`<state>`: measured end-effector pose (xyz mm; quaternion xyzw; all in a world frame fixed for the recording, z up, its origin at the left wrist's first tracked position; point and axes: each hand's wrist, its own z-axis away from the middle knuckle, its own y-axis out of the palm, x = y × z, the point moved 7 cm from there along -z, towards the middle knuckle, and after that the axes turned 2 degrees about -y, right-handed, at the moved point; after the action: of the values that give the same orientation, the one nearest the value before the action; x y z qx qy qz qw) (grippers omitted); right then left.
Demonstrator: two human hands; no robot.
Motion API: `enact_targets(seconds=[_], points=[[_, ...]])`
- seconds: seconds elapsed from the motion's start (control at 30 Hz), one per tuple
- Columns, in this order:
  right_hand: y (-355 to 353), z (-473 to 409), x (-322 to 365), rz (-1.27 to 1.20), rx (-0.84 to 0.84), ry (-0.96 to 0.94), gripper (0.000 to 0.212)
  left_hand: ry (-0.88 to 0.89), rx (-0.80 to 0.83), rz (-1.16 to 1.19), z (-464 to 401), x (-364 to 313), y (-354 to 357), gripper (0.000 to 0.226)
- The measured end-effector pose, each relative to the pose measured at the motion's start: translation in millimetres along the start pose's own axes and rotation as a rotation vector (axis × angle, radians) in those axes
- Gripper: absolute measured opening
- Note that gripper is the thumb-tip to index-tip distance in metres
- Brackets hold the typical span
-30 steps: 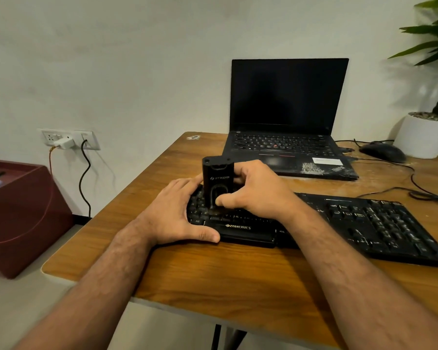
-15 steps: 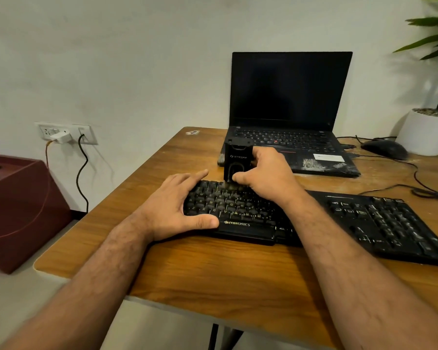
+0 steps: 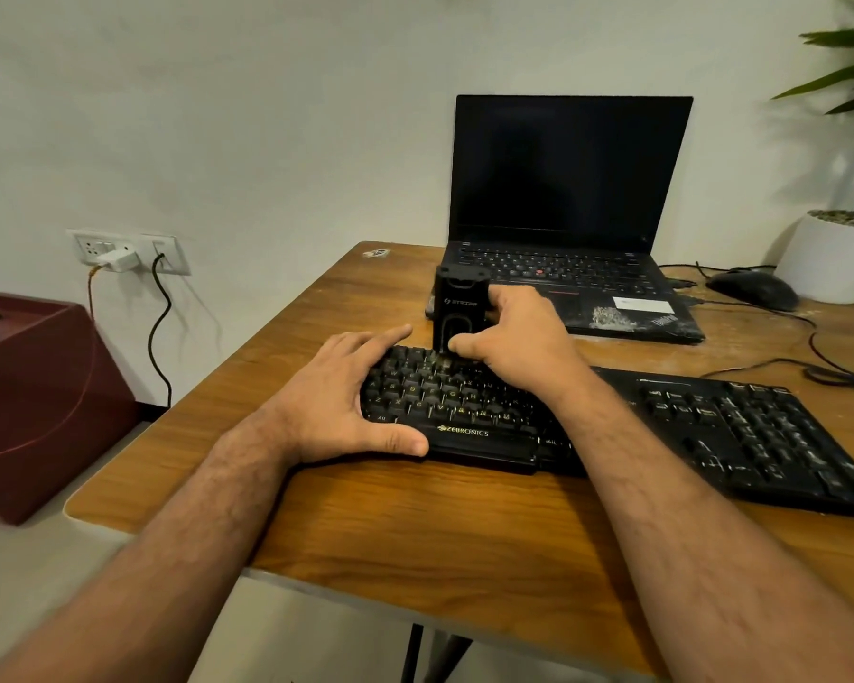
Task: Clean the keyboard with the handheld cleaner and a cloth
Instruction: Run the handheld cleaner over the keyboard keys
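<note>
A black keyboard lies across the wooden desk, dusty on its right half. My right hand grips a black boxy handheld cleaner, which stands upright on the keyboard's far left keys. My left hand holds the keyboard's left end, thumb along the front edge and fingers straight over the far-left keys. No cloth is in view.
An open black laptop with a dark screen stands right behind the cleaner. A mouse, cables and a white plant pot are at the back right. A dark red box and a wall socket are left of the desk.
My right hand has moved the cleaner from the keyboard's near rows to its far rows, away from me. My left hand has stayed on the keyboard's left end.
</note>
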<state>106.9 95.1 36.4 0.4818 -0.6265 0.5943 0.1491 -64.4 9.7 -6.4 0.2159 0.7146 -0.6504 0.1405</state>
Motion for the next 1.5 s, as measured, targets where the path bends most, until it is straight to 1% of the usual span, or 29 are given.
enact_targets(seconds=[0.07,0.1,0.13,0.2,0.23,0.27,0.33,0.37,0.4,0.5,0.53,0.63,0.67,0.7,0.77,0.8,0.83,0.93,0.97,1.0,1.07,1.1,1.13,1.23,1.27,1.3,1.4,1.43,1.5], points=[[-6,-1,2,0.031,-0.085,0.018,0.041,0.0,0.003,-0.001,1,0,0,0.132],[-8,0,2,0.018,-0.081,0.015,0.041,0.002,0.005,-0.001,1,0,1,0.132],[-8,2,3,-0.019,-0.039,0.001,0.039,0.004,0.007,0.003,1,0,1,0.133],[0,11,9,-0.086,0.104,-0.032,0.037,0.007,0.009,0.006,0,1,1,0.135],[4,15,11,-0.063,0.134,-0.049,0.036,0.009,0.005,0.004,-1,1,1,0.136],[6,16,11,-0.021,0.112,-0.064,0.036,0.009,0.002,0.002,-1,2,0,0.137],[1,15,14,0.056,0.0,-0.068,0.036,0.007,0.001,0.005,0,1,0,0.138],[-2,15,15,0.059,-0.022,-0.064,0.038,0.009,-0.002,0.009,0,0,0,0.138],[-2,15,15,0.032,-0.006,-0.063,0.039,0.011,-0.005,0.014,1,0,0,0.138],[7,23,18,-0.062,0.178,-0.072,0.043,0.02,-0.015,0.015,-1,1,0,0.138],[9,25,19,-0.039,0.184,-0.082,0.043,0.02,-0.019,0.012,-1,2,0,0.138],[0,21,19,0.06,0.022,-0.061,0.039,0.014,-0.014,0.02,1,0,0,0.137],[-3,20,17,0.046,0.015,-0.047,0.039,0.011,-0.014,0.033,1,1,1,0.137],[-3,20,16,0.006,0.059,-0.042,0.04,0.014,-0.016,0.051,-1,1,1,0.135],[5,26,16,-0.103,0.232,-0.03,0.042,0.046,-0.016,0.08,-6,3,1,0.132],[10,29,17,-0.124,0.283,-0.032,0.042,0.06,-0.012,0.089,-8,4,2,0.132],[11,30,17,-0.103,0.275,-0.037,0.043,0.063,-0.01,0.095,-10,6,3,0.133],[-1,24,18,0.008,0.078,-0.049,0.043,0.039,-0.027,0.088,-7,5,2,0.136],[-4,24,18,-0.002,0.063,-0.055,0.043,0.033,-0.023,0.087,-7,6,3,0.136],[-3,24,19,-0.038,0.102,-0.062,0.043,0.043,-0.017,0.097,-7,5,3,0.133],[7,31,21,-0.137,0.268,-0.062,0.041,0.069,-0.012,0.106,-11,7,4,0.127],[12,34,22,-0.143,0.315,-0.068,0.04,0.072,-0.017,0.097,-12,9,4,0.124],[16,33,22,-0.113,0.306,-0.075,0.039,0.075,-0.018,0.088,-11,9,4,0.124],[8,23,20,-0.007,0.114,-0.073,0.039,0.067,-0.042,0.086,-7,6,3,0.133],[5,22,21,-0.005,0.078,-0.073,0.038,0.051,-0.044,0.082,-4,5,2,0.135],[3,22,20,-0.028,0.094,-0.078,0.039,0.044,-0.046,0.078,-3,4,1,0.136],[13,32,20,-0.171,0.323,-0.07,0.04,0.061,-0.058,0.055,-3,3,0,0.131],[15,33,19,-0.16,0.335,-0.073,0.04,0.06,-0.056,0.052,-3,3,0,0.132],[9,26,16,-0.089,0.221,-0.067,0.043,0.034,-0.048,0.054,-2,3,0,0.138]])
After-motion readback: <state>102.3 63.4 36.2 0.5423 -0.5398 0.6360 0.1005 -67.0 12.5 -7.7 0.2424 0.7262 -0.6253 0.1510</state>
